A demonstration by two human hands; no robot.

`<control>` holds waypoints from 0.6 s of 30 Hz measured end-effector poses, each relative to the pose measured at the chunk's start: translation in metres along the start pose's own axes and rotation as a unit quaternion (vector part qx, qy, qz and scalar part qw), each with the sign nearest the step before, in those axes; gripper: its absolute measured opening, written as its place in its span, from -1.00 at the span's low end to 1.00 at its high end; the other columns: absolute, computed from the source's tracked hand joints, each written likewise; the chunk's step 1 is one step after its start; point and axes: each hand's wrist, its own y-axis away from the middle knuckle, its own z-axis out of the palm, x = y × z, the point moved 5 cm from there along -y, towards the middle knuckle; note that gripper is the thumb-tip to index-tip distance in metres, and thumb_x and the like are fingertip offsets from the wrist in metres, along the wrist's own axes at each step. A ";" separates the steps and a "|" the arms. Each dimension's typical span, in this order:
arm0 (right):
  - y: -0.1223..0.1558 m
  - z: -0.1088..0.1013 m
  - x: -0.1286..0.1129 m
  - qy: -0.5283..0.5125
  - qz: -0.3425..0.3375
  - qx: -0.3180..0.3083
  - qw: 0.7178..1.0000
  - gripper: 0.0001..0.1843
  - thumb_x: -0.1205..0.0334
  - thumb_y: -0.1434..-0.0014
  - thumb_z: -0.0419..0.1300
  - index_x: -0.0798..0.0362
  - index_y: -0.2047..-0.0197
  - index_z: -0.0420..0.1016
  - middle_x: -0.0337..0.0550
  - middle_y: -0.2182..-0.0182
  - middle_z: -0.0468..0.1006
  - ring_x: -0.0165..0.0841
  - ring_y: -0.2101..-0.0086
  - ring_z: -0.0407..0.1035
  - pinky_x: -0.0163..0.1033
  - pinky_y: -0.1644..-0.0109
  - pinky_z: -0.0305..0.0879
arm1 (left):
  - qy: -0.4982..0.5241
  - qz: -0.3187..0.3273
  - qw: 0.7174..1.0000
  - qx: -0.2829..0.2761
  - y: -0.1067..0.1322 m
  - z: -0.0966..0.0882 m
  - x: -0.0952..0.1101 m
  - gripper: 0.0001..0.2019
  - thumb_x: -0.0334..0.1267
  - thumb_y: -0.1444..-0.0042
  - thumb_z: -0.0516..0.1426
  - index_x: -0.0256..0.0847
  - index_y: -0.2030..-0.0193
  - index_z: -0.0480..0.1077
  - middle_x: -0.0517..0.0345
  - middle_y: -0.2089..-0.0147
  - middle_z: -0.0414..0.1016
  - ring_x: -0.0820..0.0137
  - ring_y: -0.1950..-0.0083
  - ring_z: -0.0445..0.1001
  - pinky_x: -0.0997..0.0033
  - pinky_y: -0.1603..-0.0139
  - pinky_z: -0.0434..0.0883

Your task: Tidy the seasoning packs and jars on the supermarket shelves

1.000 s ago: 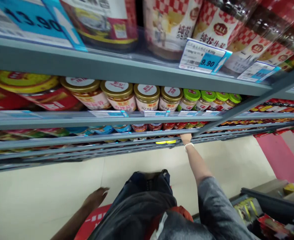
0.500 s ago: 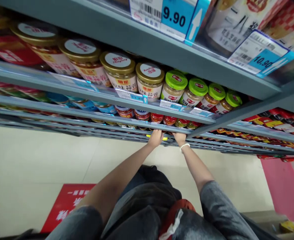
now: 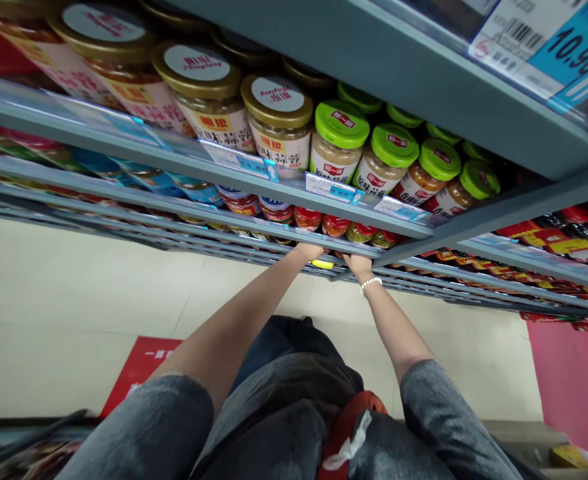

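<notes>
My left hand reaches in under a shelf edge, and its fingers are hidden behind the shelf. To its right my right hand, with a pale beaded bracelet at the wrist, reaches in at a similar height; its fingertips are also covered by the shelf. What either hand touches cannot be made out. Just above them stand small red-lidded jars. A yellow tag shows on the shelf edge between the hands.
On the shelf above stand green-lidded jars and larger gold-lidded jars. A grey upright divides the shelving on the right. Price labels line the edges. A red floor sign lies at the lower left.
My head view has come closer to the upper shelf, so the jars look larger. My left hand has gone further in under the shelf; my right hand stays near the same place.
</notes>
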 end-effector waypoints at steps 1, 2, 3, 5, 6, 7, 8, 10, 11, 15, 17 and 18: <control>0.000 -0.001 0.000 -0.006 0.003 0.000 1.000 -0.43 -0.10 -0.41 0.02 0.22 -0.18 0.42 0.21 -0.07 0.46 -0.11 -0.16 0.32 -0.11 -0.30 0.18 | -0.006 0.002 1.000 -0.006 0.001 -0.001 -0.002 -0.71 -0.22 -0.27 0.09 -0.30 0.02 0.55 -0.10 -0.03 0.56 0.19 -0.01 0.50 0.27 -0.24 0.30; 0.001 -0.002 -0.001 -0.013 0.004 0.000 1.000 -0.44 -0.11 -0.40 0.03 0.20 -0.17 0.43 0.19 -0.08 0.46 -0.11 -0.16 0.32 -0.11 -0.30 0.18 | -0.012 0.003 1.000 -0.010 0.002 0.000 -0.003 -0.71 -0.22 -0.25 0.10 -0.30 0.01 0.54 -0.09 -0.04 0.55 0.19 -0.02 0.50 0.28 -0.23 0.30; 0.001 -0.003 -0.001 -0.020 0.006 0.000 1.000 -0.45 -0.12 -0.40 0.04 0.17 -0.17 0.43 0.16 -0.09 0.46 -0.12 -0.15 0.33 -0.12 -0.30 0.19 | -0.018 0.002 1.000 -0.010 0.003 0.000 -0.004 -0.69 -0.20 -0.25 0.11 -0.30 -0.01 0.54 -0.11 -0.05 0.55 0.18 -0.04 0.50 0.29 -0.24 0.29; 0.002 -0.004 -0.002 -0.033 0.010 0.001 0.999 -0.44 -0.15 -0.39 0.04 0.14 -0.17 0.44 0.12 -0.10 0.46 -0.14 -0.13 0.35 -0.13 -0.28 0.22 | -0.026 -0.006 1.000 -0.005 0.004 0.002 -0.004 -0.62 -0.11 -0.27 0.09 -0.34 -0.05 0.51 -0.16 -0.04 0.54 0.15 -0.09 0.48 0.27 -0.29 0.26; 0.001 -0.004 -0.002 -0.037 0.012 0.001 0.999 -0.44 -0.15 -0.38 0.05 0.13 -0.17 0.43 0.12 -0.10 0.46 -0.14 -0.13 0.35 -0.13 -0.27 0.23 | -0.029 -0.012 1.000 0.000 0.005 0.003 -0.004 -0.58 -0.07 -0.30 0.07 -0.37 -0.08 0.50 -0.19 -0.03 0.54 0.13 -0.11 0.47 0.26 -0.31 0.23; 0.001 -0.004 -0.003 -0.041 0.013 0.001 0.999 -0.43 -0.16 -0.38 0.05 0.14 -0.18 0.43 0.13 -0.09 0.46 -0.14 -0.13 0.35 -0.13 -0.27 0.23 | -0.031 -0.018 0.999 0.004 0.005 0.003 -0.003 -0.55 -0.05 -0.32 0.04 -0.39 -0.10 0.48 -0.21 -0.04 0.54 0.12 -0.14 0.46 0.24 -0.33 0.21; 0.001 -0.004 -0.003 -0.044 0.014 0.002 0.999 -0.43 -0.16 -0.38 0.05 0.15 -0.18 0.43 0.14 -0.09 0.46 -0.14 -0.14 0.35 -0.13 -0.27 0.23 | -0.032 -0.025 0.999 0.008 0.005 0.003 -0.003 -0.53 -0.04 -0.33 0.02 -0.41 -0.12 0.47 -0.23 -0.05 0.53 0.10 -0.16 0.45 0.23 -0.34 0.20; -0.001 -0.002 -0.003 -0.048 0.014 0.002 0.999 -0.42 -0.16 -0.38 0.05 0.16 -0.18 0.42 0.16 -0.09 0.46 -0.14 -0.14 0.34 -0.13 -0.27 0.23 | -0.034 -0.034 0.999 0.011 0.005 0.002 -0.002 -0.51 -0.01 -0.34 0.01 -0.41 -0.13 0.46 -0.23 -0.07 0.52 0.08 -0.18 0.43 0.20 -0.35 0.19; -0.002 -0.002 -0.003 -0.049 0.013 0.003 0.999 -0.41 -0.17 -0.38 0.04 0.16 -0.18 0.42 0.16 -0.08 0.47 -0.15 -0.14 0.35 -0.13 -0.28 0.23 | -0.034 -0.037 0.999 0.009 0.004 0.002 -0.003 -0.50 0.00 -0.34 0.01 -0.40 -0.12 0.47 -0.23 -0.08 0.52 0.07 -0.18 0.43 0.19 -0.35 0.19; -0.004 0.002 -0.002 -0.052 0.016 0.005 0.999 -0.37 -0.20 -0.38 0.02 0.20 -0.16 0.42 0.19 -0.03 0.49 -0.14 -0.14 0.34 -0.11 -0.28 0.23 | -0.035 -0.047 0.998 -0.006 0.002 0.000 -0.011 -0.48 0.05 -0.31 0.04 -0.39 -0.08 0.50 -0.21 -0.04 0.54 0.07 -0.14 0.46 0.19 -0.36 0.17; -0.003 0.004 -0.002 -0.053 0.022 0.004 0.998 -0.38 -0.18 -0.38 0.03 0.21 -0.17 0.41 0.21 -0.02 0.49 -0.13 -0.14 0.34 -0.11 -0.25 0.26 | -0.032 -0.053 0.998 -0.009 0.001 0.000 -0.013 -0.47 0.08 -0.30 0.06 -0.40 -0.06 0.51 -0.23 -0.04 0.53 0.05 -0.14 0.46 0.16 -0.36 0.17; -0.003 0.004 -0.002 -0.055 0.025 0.005 0.998 -0.39 -0.18 -0.39 0.03 0.20 -0.18 0.40 0.22 -0.04 0.48 -0.12 -0.15 0.34 -0.10 -0.24 0.27 | -0.030 -0.055 0.998 -0.008 0.001 0.000 -0.013 -0.46 0.10 -0.29 0.06 -0.40 -0.07 0.51 -0.22 -0.06 0.52 0.04 -0.15 0.45 0.12 -0.37 0.17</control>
